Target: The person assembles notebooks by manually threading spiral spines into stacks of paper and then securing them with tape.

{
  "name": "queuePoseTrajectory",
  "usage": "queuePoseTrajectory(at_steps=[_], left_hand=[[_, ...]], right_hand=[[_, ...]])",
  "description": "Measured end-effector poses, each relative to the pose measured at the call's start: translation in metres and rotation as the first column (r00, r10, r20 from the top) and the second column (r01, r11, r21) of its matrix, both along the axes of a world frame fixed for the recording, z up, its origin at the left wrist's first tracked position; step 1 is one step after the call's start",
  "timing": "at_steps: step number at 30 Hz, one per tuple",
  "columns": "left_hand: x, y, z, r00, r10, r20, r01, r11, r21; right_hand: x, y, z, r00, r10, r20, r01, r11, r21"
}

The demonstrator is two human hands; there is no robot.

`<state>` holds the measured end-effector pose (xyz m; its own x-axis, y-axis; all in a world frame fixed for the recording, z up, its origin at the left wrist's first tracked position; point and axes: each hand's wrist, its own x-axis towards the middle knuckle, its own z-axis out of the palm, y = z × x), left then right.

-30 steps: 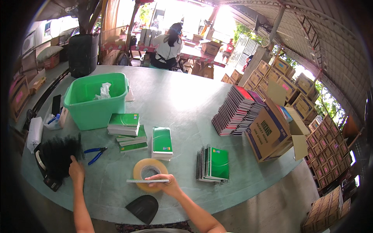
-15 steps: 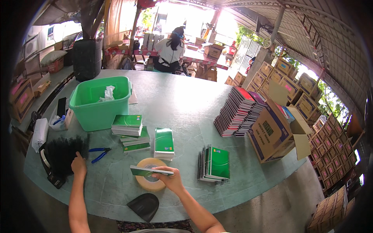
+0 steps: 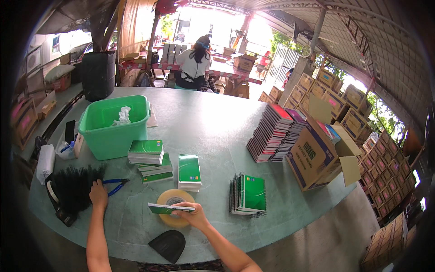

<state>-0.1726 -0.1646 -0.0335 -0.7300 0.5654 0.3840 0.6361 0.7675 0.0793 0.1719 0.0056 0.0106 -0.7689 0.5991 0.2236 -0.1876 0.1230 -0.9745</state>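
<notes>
In my right hand (image 3: 195, 215) is a thin green notebook (image 3: 165, 209), gripped by its right end between thumb and fingers and held nearly flat. It is above a wide roll of tape (image 3: 176, 220). My left hand (image 3: 98, 195) is at the right edge of a heap of black spiral binding coils (image 3: 77, 188), its fingers drawn together; what they pinch, if anything, is hidden. Just right of those fingers lie blue-handled pliers (image 3: 116, 185). Stacks of green notebooks (image 3: 189, 167) stand beyond the tape. Farther right is a stack of spiral-bound green notebooks (image 3: 253, 194).
A green plastic tub (image 3: 113, 143) stands at the far left. Red and purple notebooks (image 3: 270, 133) are piled beside an open cardboard box (image 3: 312, 156) on the right. A black rounded piece (image 3: 168, 245) lies near the table's front edge. Another person (image 3: 195, 68) sits beyond the table.
My left hand has shifted slightly right along the coils, toward the pliers, and its fingers have drawn in. The right hand still holds the notebook above the tape. The view has tilted slightly.
</notes>
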Motion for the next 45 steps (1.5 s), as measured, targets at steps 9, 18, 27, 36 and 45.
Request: queuePoseTrajectory(at_steps=[9,18,27,36,45], left_hand=[[-0.016,-0.013,0.023,0.984,-0.025,0.174,-0.007,0.984,0.179],[-0.003,-0.019,0.027,0.998,0.019,0.064,-0.027,0.991,0.129],[0.016,-0.032,0.1,0.951,-0.293,0.094,0.095,0.569,0.817],[0.144,0.012,0.12,0.534,-0.786,0.311,0.342,0.537,0.771],[0.179,0.025,0.108,0.603,-0.728,0.327,0.396,0.629,0.669]], right_hand=[[0.001,-0.002,-0.001,1.0,0.005,-0.001,-0.005,1.0,-0.025],[0.0,0.003,-0.003,1.0,0.014,-0.006,-0.014,1.0,-0.011],[0.001,0.006,0.006,0.993,-0.11,0.041,0.112,0.991,-0.07],[-0.003,0.003,0.014,0.986,-0.147,0.073,0.156,0.979,-0.131],[0.004,0.01,0.012,0.996,-0.075,0.049,0.081,0.988,-0.135]])
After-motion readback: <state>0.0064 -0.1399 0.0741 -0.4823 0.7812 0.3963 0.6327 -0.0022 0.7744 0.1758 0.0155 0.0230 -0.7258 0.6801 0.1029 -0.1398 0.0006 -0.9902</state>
